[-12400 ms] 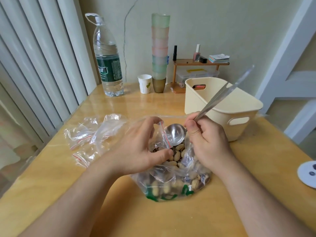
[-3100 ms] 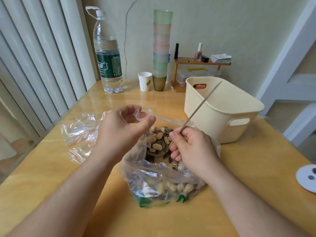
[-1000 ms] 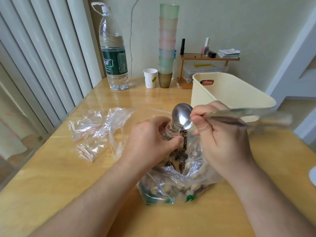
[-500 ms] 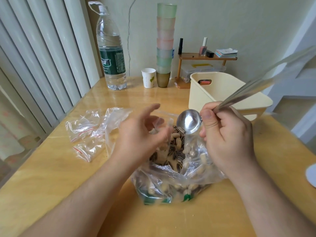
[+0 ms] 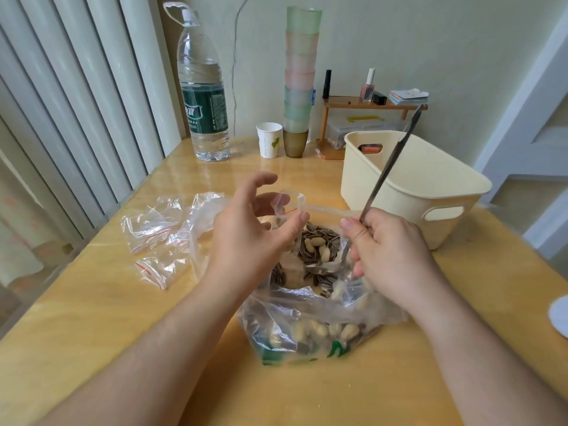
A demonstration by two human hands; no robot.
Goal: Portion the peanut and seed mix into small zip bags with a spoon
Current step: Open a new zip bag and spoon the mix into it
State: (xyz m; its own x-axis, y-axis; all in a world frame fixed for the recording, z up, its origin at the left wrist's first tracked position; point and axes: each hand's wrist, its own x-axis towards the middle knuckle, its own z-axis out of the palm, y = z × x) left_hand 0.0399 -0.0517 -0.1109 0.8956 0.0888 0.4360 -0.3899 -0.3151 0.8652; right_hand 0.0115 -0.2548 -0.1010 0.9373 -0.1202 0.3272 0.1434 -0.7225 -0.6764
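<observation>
A: Report the state of each hand.

B: The left hand point(image 5: 249, 229) is sitting at frame centre, pinching the mouth of a small zip bag point(image 5: 289, 202) between thumb and fingers; the index finger is pointing upward, clear of the bag. The right hand point(image 5: 390, 256) is gripping the handle of the spoon point(image 5: 388, 167), fingers curled round it. The handle is rising toward the upper right of the frame; the bowl is reaching down into the mix and is mostly hidden.

A: Locate the peanut and seed mix.

B: The peanut and seed mix point(image 5: 316, 250) is lying in the large clear bag point(image 5: 307, 327), lower centre of the frame, on the wooden table point(image 5: 92, 318). The bag mouth is standing open between the two hands.

A: Other items?

B: Spare zip bags point(image 5: 150, 235) are lying at centre left. A cream basket point(image 5: 430, 192) is standing at centre right, behind the right hand. A water bottle point(image 5: 203, 96), a paper cup point(image 5: 269, 139) and a stack of cups point(image 5: 299, 81) are standing along the upper edge of the table.
</observation>
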